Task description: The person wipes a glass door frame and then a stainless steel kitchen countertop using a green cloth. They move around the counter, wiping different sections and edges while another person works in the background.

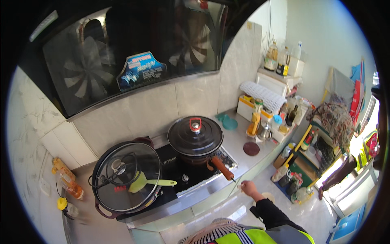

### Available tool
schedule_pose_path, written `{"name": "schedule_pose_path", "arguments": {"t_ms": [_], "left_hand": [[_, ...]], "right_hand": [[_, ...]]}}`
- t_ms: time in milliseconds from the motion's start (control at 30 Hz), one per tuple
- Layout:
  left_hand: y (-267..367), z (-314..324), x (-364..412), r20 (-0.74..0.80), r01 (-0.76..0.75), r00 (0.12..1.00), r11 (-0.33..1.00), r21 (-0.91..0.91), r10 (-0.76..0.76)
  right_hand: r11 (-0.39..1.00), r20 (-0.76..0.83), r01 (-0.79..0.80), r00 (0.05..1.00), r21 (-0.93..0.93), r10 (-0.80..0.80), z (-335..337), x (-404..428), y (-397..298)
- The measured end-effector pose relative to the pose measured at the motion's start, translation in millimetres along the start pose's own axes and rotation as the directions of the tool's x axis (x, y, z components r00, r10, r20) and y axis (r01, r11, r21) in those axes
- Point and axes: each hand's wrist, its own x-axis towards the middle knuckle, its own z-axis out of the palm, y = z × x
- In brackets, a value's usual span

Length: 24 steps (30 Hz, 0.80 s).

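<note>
My right hand [249, 188], at the end of a dark sleeve [271, 212], is just beyond the tip of a wooden pan handle [224, 168], with a small gap between them. Its fingers are curled; whether they hold anything small cannot be made out. The handle belongs to a dark pan under a black lid [190, 140] with a red-framed knob, on the black gas stove [170, 160]. To its left sits a wide electric pan with a glass lid [143, 161]. A pale green scoop [138, 183] and a coiled black cord [117, 175] lie on that lid. My left hand is out of view.
A range hood [140, 100] overhangs the stove. Sauce bottles [71, 186] stand at left. A steel pot [264, 131], jars and boxes crowd the counter's right end, near a dark red round mat [251, 148]. Bottles [294, 184] stand on the floor beside a shelf; another person [344, 170] is at far right.
</note>
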Motion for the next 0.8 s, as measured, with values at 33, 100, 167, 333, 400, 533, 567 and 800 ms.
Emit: {"name": "schedule_pose_path", "arguments": {"t_ms": [33,100,167,333,400,533,567,800], "left_hand": [[-2,2,2,-0.02,-0.013,1.0,1.0,-0.011,0.013],[-3,1,2,0.018,-0.034,0.999,0.999,-0.007,0.034],[-2,-2,2,0.085,-0.01,0.996,1.0,-0.018,0.012],[-2,-13,7,0.189,-0.129,0.973,0.991,-0.022,0.13],[-6,-15,10,0.6,0.242,0.786,0.968,-0.073,-0.151],[-10,-12,10,0.56,0.191,0.821,0.978,-0.088,-0.11],[-10,-11,9,0.548,0.192,0.829,0.977,-0.092,-0.111],[-9,-10,6,0.51,0.222,0.846,0.972,-0.077,-0.153]], "right_hand": [[1.0,-0.016,0.011,1.0,-0.018,-0.011,-1,1,2],[0.999,-0.04,0.031,0.999,0.008,-0.03,-3,2,3],[0.999,-0.041,0.038,0.998,0.022,-0.037,-5,0,1],[0.997,-0.05,0.049,0.998,0.063,-0.046,-5,-10,-13],[0.996,-0.028,0.034,0.999,0.081,-0.032,-3,-15,-19],[0.996,-0.016,0.03,0.999,0.088,-0.029,4,-21,-25],[0.996,-0.02,0.029,0.999,0.085,-0.028,6,-22,-25],[0.997,0.04,0.027,0.999,0.078,-0.03,16,-29,-45]]}}
